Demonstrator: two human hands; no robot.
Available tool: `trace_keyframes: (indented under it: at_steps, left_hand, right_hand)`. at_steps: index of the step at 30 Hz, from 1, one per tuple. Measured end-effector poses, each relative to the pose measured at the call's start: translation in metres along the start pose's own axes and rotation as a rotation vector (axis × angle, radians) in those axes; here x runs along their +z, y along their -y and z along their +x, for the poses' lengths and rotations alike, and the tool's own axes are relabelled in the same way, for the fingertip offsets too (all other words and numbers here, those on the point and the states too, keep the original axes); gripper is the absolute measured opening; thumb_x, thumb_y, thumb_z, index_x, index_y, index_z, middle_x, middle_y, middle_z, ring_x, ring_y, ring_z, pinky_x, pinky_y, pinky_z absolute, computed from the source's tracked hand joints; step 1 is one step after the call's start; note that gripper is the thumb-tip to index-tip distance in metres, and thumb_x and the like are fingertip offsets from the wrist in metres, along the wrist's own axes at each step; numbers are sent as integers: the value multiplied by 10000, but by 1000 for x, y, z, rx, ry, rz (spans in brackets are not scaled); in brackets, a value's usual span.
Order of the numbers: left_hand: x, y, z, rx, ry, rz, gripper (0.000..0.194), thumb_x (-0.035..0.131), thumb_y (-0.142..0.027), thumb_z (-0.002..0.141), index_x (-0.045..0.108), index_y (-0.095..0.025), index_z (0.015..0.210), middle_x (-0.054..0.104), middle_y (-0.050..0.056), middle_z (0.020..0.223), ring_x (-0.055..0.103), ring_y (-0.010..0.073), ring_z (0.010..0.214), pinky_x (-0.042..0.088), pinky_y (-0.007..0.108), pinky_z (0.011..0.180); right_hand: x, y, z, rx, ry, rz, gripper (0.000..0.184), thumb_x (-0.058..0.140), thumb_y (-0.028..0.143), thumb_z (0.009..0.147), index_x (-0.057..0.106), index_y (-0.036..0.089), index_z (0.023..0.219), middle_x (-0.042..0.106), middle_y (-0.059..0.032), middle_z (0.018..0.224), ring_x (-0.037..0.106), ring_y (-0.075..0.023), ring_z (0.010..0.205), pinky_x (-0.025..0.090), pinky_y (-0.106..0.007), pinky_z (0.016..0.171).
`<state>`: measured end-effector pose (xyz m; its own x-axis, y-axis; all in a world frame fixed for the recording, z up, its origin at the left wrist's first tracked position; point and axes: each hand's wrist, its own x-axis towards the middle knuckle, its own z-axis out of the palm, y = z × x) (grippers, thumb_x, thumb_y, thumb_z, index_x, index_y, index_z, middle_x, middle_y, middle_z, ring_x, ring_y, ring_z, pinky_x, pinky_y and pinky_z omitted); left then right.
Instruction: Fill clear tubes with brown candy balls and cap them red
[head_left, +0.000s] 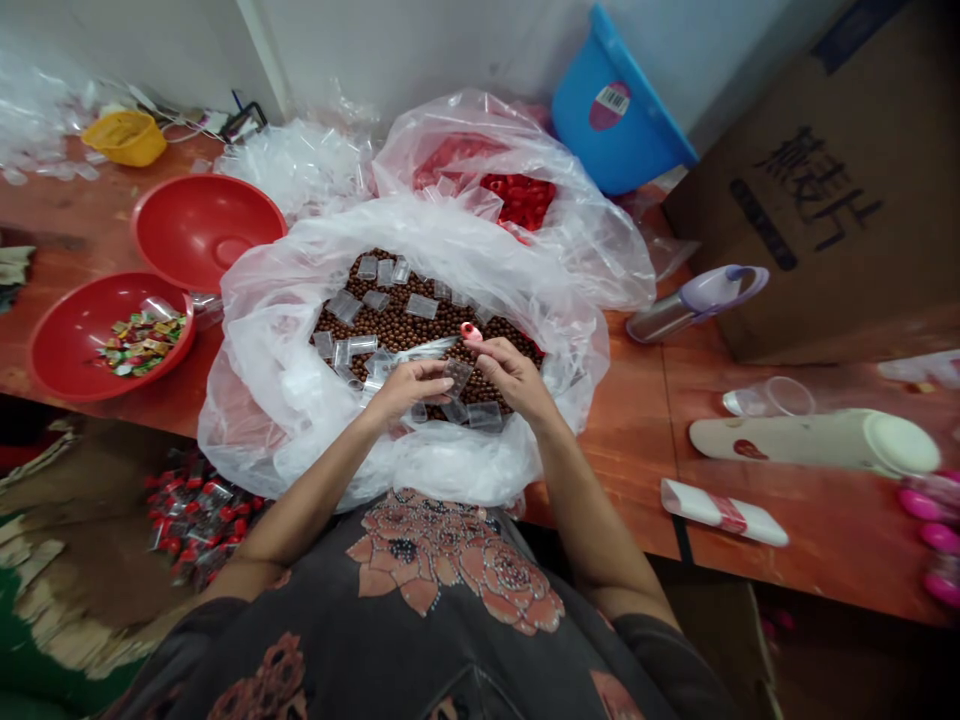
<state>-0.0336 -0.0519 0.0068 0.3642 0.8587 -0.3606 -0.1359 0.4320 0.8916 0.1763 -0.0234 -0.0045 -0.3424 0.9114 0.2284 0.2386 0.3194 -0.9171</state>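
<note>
Clear cylindrical plastic tube (460, 378), apparently uncapped, is pinched mid-frame by the left hand (411, 388); the right hand (516, 378) pinches a glossy red cap (471, 332). Red-capped clear containers (201, 510), lower left, seem done; loose clear tubes (422, 306), centre, seem pending.

The person wears a dark charcoal-grey fabric top (322, 610) with a smooth, matte look. Across its front spreads a large printed pair of coral-pink, many-petalled flowers (510, 590), their petals outlined in darker tones and sprinkled with tiny pale dots like studs; the left bloom has a dark, speckled centre. Another coral floral patch (274, 665) sits lower on the left, and a coral piece of print (615, 695) shows at the lower right. The plain dark left sleeve (191, 635) and right sleeve (664, 650) are short, leaving both forearms bare, as are the left grip (412, 388) and right grip (514, 375).
</note>
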Motion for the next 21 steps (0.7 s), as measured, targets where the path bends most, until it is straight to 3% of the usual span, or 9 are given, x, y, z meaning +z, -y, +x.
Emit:
trace_keyframes:
  at_steps: [5,10,14,16,18,21]
  left_hand:
    - [-3,2,-1,-25,58,2,437,784,-314,707,715,-134,1099,720,90,1035,661,166,873,565,306,763]
    - [-6,-1,-6,3,77,54,433,737,-313,755,690,-137,1148,710,103,1089,659,168,902,563,302,771]
    - [-1,-1,-8,44,70,99,424,723,-359,772,673,-134,1129,700,108,1095,657,181,925,564,301,756]
    - [3,0,-8,78,52,114,437,721,-376,774,660,-132,1130,701,108,1086,658,187,932,562,300,754]
    - [6,2,-8,107,35,125,446,726,-380,768,652,-131,1131,703,105,1079,658,182,925,556,293,760]
    - [7,4,-9,127,21,153,441,723,-386,766,657,-137,1125,705,106,1099,659,177,918,548,289,771]
  right_hand:
    - [2,5,-2,-104,82,-52,222,581,394,932,737,262,1018,628,-38,952,601,-172,918,481,-338,853]
    - [1,4,-13,69,-123,-5,231,604,413,909,681,223,802,627,-12,809,577,-160,791,469,-314,771]
    - [3,10,-23,288,-189,362,242,658,455,855,651,253,989,631,28,738,571,-126,660,460,-264,625]
    - [5,14,-27,353,-140,481,398,695,455,820,617,276,1167,654,34,739,586,-125,643,460,-253,594]
    - [7,18,-31,389,-87,494,488,703,455,810,605,270,1251,684,17,774,598,-130,652,465,-256,582]
    - [8,24,-36,373,-88,405,431,680,449,830,657,258,1216,712,-10,857,619,-142,716,490,-273,616]
